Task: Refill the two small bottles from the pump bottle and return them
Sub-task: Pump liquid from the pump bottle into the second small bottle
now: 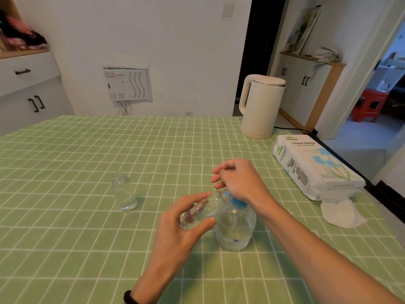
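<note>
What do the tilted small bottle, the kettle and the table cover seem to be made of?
Small bottle: probably clear plastic, glossy; what lies behind it shows through.
Kettle: matte cream plastic shell, it seems, with a metal-looking rim.
Table cover: thin green checked cloth or vinyl; it lies in soft wrinkles.

A green checked cloth covers the surface (65, 238). The pump bottle (235, 229) stands on it; left of that an upright small bottle (124, 191), behind-right a kettle (260, 106), right a tissue pack (313, 163) (one loose tissue (341, 212) alongside).
</note>
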The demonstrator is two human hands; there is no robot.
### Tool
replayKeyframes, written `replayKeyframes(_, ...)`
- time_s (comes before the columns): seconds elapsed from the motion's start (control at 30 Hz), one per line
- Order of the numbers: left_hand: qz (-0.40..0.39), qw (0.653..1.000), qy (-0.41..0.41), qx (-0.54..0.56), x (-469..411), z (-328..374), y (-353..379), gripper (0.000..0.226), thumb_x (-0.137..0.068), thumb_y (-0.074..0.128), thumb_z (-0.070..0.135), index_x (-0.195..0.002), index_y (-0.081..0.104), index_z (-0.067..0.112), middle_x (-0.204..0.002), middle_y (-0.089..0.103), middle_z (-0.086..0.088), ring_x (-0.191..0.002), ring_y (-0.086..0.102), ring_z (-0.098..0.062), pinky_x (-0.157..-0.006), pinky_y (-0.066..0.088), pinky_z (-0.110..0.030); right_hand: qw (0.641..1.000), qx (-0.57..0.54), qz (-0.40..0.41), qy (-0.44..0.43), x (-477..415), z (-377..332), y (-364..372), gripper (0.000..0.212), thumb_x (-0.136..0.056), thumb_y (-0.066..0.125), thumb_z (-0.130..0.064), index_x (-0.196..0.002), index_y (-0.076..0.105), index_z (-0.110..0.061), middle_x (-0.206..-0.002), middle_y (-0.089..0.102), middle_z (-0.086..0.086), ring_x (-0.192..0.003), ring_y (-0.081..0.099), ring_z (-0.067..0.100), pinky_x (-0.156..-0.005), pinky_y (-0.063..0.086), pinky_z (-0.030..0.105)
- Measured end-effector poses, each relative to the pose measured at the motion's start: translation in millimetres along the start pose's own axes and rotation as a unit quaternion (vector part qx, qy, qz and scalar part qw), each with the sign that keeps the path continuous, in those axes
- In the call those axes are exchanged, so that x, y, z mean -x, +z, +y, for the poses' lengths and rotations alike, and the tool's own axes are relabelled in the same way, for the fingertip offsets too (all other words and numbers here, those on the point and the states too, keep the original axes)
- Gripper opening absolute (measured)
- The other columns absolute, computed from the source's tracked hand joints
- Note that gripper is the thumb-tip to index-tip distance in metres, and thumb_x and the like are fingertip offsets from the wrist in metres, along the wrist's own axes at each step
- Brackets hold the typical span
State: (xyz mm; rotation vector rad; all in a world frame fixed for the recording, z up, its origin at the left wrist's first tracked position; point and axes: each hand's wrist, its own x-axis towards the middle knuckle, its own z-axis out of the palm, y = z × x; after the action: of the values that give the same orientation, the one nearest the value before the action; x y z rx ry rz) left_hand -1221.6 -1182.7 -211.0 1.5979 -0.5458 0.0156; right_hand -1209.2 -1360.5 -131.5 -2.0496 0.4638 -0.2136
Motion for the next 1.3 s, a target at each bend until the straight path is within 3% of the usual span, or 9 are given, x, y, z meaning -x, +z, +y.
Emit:
replayKeyframes(0.2, 0.002, 1.000, 0.001, -0.012, 0.7, -0.6, -0.9, 0.050, -0.078, 0.090, 0.023, -0.121, 0.075, 0.044, -0.121, 0.078, 0.015, -0.117, 0.073, -0.009, -0.102, 0.058, -0.041, 1.000, -0.004, 0.009, -0.003, 0.9, -0.1, -0.2, 0.028, -0.097, 0.052, -0.005, -0.091, 0.075, -0.019, -0.082, 0.080, -0.004, -0.071, 0.077, 0.008, -0.061, 0.056, 0.020)
replayKeyframes(0.43, 0.004, 1.000, -0.001, -0.012, -0.1, 4.9, -2.0, 0.051, -0.078, 0.090, 0.018, -0.122, 0.076, 0.041, -0.120, 0.078, 0.015, -0.116, 0.073, -0.008, -0.101, 0.059, -0.045, 0.997, 0.025, 0.032, -0.059, 0.1, -8.8, -2.6, 0.025, -0.099, 0.056, -0.010, -0.092, 0.072, -0.026, -0.082, 0.079, -0.008, -0.074, 0.076, 0.007, -0.071, 0.064, 0.032)
replayKeyframes(0.57, 0.003, 1.000, 0.000, -0.012, 0.1, 5.3, -2.4, 0.054, -0.080, 0.091, 0.008, -0.122, 0.076, 0.040, -0.120, 0.079, 0.014, -0.116, 0.073, -0.007, -0.101, 0.060, -0.038, 0.998, -0.008, 0.014, -0.057, 0.2, -7.3, -3.8, 0.025, -0.100, 0.053, -0.007, -0.096, 0.073, -0.023, -0.085, 0.079, -0.006, -0.074, 0.076, 0.006, -0.074, 0.066, 0.035)
replayKeyframes(0.7, 0.002, 1.000, -0.004, -0.021, -0.2, 0.5, -1.5, 0.052, -0.080, 0.091, 0.013, -0.121, 0.076, 0.041, -0.119, 0.079, 0.013, -0.113, 0.074, -0.013, -0.099, 0.059, -0.044, 0.999, -0.022, -0.004, -0.023, -1.4, -1.9, -1.8, 0.029, -0.098, 0.048, -0.002, -0.096, 0.073, -0.017, -0.086, 0.079, -0.001, -0.074, 0.077, 0.010, -0.079, 0.065, 0.037)
replayKeyframes(0.8, 0.004, 1.000, 0.002, -0.017, 1.8, 1.2, -0.7, 0.051, -0.076, 0.091, 0.025, -0.120, 0.075, 0.046, -0.118, 0.078, 0.017, -0.114, 0.073, -0.008, -0.100, 0.059, -0.036, 1.000, -0.022, -0.012, -0.010, -1.9, 1.4, 0.6, 0.029, -0.099, 0.048, -0.002, -0.095, 0.073, -0.016, -0.087, 0.079, 0.001, -0.074, 0.077, 0.012, -0.078, 0.065, 0.036)
replayKeyframes(1.1, 0.005, 1.000, -0.005, -0.019, 1.7, 0.6, -0.3, 0.051, -0.075, 0.088, 0.025, -0.120, 0.075, 0.044, -0.119, 0.079, 0.015, -0.116, 0.073, -0.007, -0.103, 0.058, -0.042, 1.000, -0.016, 0.005, -0.015, -1.4, 2.7, 1.8, 0.029, -0.099, 0.049, -0.004, -0.092, 0.073, -0.019, -0.084, 0.079, -0.003, -0.074, 0.077, 0.009, -0.076, 0.065, 0.035)
replayKeyframes(1.3, 0.008, 1.000, -0.010, -0.006, 0.9, 5.8, -1.0, 0.050, -0.076, 0.089, 0.021, -0.123, 0.076, 0.037, -0.120, 0.079, 0.013, -0.117, 0.073, -0.010, -0.105, 0.058, -0.048, 0.999, 0.016, 0.011, -0.041, -1.1, -7.0, -3.1, 0.018, -0.099, 0.056, -0.016, -0.096, 0.070, -0.027, -0.082, 0.080, -0.006, -0.074, 0.076, 0.007, -0.072, 0.065, 0.034)
